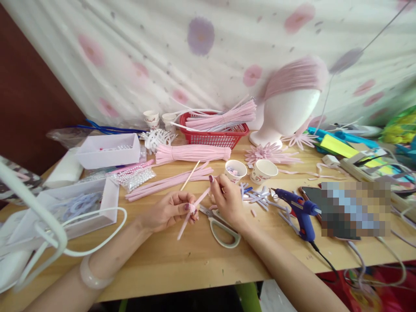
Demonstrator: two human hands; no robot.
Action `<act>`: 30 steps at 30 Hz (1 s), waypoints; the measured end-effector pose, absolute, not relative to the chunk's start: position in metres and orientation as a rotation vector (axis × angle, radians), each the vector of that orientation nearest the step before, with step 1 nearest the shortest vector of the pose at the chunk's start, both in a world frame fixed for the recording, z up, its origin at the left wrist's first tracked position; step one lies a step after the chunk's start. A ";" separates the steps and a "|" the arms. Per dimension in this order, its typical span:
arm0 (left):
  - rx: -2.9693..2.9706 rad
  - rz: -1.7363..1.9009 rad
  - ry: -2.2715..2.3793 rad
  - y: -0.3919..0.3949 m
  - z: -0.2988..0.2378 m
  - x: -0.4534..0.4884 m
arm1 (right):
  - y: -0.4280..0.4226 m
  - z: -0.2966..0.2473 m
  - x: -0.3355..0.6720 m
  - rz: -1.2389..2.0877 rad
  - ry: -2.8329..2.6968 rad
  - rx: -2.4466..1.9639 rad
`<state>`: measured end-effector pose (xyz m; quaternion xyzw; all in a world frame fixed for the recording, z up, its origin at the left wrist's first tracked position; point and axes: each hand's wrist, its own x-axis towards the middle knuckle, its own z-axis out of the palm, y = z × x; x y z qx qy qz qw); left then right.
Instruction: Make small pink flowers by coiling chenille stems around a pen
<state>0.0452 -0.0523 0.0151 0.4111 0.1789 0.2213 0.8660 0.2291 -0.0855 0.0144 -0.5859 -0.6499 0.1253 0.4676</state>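
Fingers of left hand, in head view, pinched together on small pink fuzzy stem, slanted across their tips. Fingers of right hand curled, thumb raised, held beside stem's upper end; whether stem is gripped there cannot be told. Scissors partly covered, laid below right fingers. Beyond left fingers: pale stick, loose pink stems; farther beyond, tied pink bundle. Right of right fingers: blue glue gun placed.
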 end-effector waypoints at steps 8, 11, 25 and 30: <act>0.712 0.750 0.463 -0.042 0.010 0.044 | -0.091 0.020 0.228 0.528 -1.469 -1.372; 0.645 0.879 0.476 -0.037 0.009 0.044 | -0.097 0.021 0.226 0.451 -1.678 -1.277; 0.402 0.730 0.391 -0.053 0.020 0.060 | -0.110 -0.005 0.199 0.021 -2.322 -0.909; 0.713 0.784 0.496 -0.051 0.017 0.057 | -0.112 0.012 0.212 0.325 -2.061 -1.047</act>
